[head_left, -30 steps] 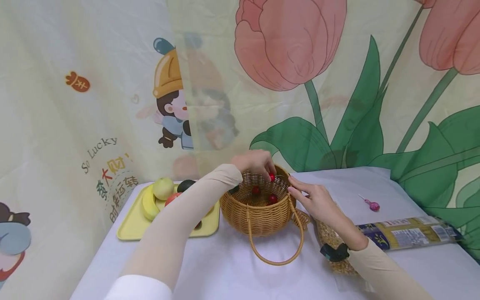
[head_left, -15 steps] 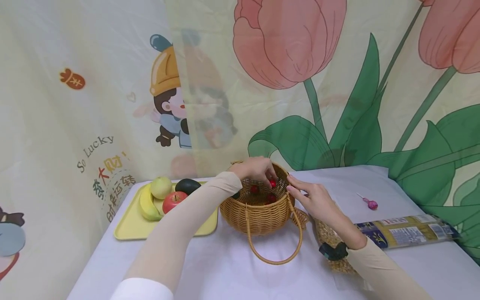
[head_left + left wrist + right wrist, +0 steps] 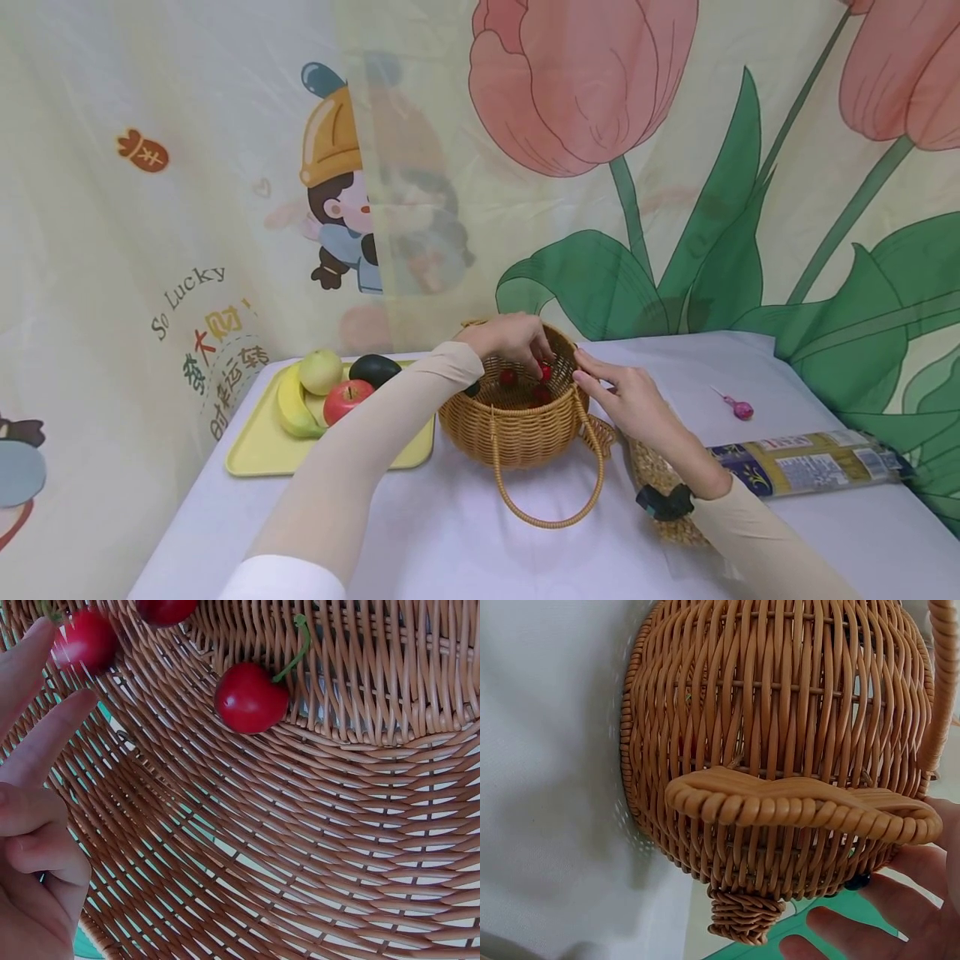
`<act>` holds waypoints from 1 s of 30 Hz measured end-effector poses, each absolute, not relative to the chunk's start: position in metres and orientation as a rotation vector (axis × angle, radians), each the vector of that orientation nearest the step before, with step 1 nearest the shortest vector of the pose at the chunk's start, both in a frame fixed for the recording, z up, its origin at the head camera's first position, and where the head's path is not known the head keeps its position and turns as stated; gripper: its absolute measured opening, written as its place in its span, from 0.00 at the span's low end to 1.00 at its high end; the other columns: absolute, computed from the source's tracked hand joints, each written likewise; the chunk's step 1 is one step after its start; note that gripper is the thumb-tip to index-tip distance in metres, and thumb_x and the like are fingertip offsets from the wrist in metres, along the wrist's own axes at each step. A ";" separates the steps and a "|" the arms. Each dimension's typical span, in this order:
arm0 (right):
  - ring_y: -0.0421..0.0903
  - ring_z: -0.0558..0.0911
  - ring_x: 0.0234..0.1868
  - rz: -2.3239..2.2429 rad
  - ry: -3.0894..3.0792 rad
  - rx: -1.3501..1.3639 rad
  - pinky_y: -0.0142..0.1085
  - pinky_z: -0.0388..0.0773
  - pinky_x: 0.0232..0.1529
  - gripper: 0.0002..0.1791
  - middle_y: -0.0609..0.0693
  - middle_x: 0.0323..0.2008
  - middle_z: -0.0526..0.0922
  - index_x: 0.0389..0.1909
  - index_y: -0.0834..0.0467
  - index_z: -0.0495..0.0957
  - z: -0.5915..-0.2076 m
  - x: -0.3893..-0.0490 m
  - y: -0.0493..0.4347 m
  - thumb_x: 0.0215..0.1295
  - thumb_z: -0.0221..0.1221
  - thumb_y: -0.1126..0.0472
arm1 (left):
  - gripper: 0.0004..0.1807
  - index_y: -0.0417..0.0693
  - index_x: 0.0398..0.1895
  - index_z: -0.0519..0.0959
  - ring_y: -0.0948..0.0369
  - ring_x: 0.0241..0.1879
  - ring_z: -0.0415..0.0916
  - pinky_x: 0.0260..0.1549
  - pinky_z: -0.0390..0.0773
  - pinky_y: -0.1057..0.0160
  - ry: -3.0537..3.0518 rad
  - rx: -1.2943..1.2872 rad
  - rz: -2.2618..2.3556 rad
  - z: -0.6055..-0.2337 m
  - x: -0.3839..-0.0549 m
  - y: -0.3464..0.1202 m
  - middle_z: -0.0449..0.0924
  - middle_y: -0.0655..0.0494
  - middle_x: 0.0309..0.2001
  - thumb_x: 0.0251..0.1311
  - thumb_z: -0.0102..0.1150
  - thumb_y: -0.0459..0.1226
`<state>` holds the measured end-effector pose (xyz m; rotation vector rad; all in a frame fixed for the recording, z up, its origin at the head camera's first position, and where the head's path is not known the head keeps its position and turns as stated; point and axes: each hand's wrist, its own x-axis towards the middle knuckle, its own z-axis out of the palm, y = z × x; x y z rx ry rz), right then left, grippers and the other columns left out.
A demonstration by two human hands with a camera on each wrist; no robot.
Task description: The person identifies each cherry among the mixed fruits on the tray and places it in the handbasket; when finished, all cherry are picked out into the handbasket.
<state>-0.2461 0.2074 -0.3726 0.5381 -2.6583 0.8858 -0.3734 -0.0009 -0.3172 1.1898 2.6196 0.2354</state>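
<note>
A woven wicker basket (image 3: 517, 442) stands mid-table, its looped handle (image 3: 551, 523) folded down toward me. My left hand (image 3: 517, 337) reaches over the rim, fingers pointing down inside. By its fingertips is a red cherry (image 3: 88, 641) with a green stem; one fingertip overlaps its edge and another lies just below, with a gap. Two more cherries lie in the basket, one (image 3: 251, 697) on the weave and another (image 3: 165, 607) at the view's top edge. My right hand (image 3: 630, 404) holds the basket's right rim between thumb and fingers, several fingers spread along the outer side.
Left of the basket a yellow tray (image 3: 258, 461) carries a banana (image 3: 294, 407), a pear (image 3: 321, 372), an apple (image 3: 347, 402) and a dark oval fruit (image 3: 375, 369). To the right lie a bag of grains (image 3: 654, 475), a spaghetti pack (image 3: 817, 467) and a pink lollipop (image 3: 741, 409).
My left hand has lowered the cherry deeper into the basket, and its fingers have parted from it. The right hand stays on the rim. The view has shifted slightly.
</note>
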 end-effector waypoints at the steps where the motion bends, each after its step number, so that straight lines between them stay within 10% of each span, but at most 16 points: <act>1: 0.61 0.80 0.65 0.884 -2.658 0.536 0.49 0.87 0.47 0.27 0.58 0.69 0.74 0.71 0.59 0.72 -0.374 -0.246 0.208 0.78 0.55 0.50 | 0.20 0.57 0.55 0.87 0.63 0.52 0.86 0.56 0.82 0.60 2.618 1.185 0.243 -0.318 -0.373 -0.001 0.90 0.59 0.50 0.59 0.75 0.45; 30: 0.59 0.80 0.65 0.924 -2.672 0.524 0.49 0.86 0.49 0.28 0.55 0.71 0.73 0.71 0.58 0.71 -0.373 -0.247 0.208 0.79 0.54 0.48 | 0.19 0.52 0.54 0.88 0.62 0.51 0.87 0.54 0.83 0.61 2.631 1.224 0.290 -0.309 -0.376 0.000 0.90 0.57 0.49 0.59 0.74 0.43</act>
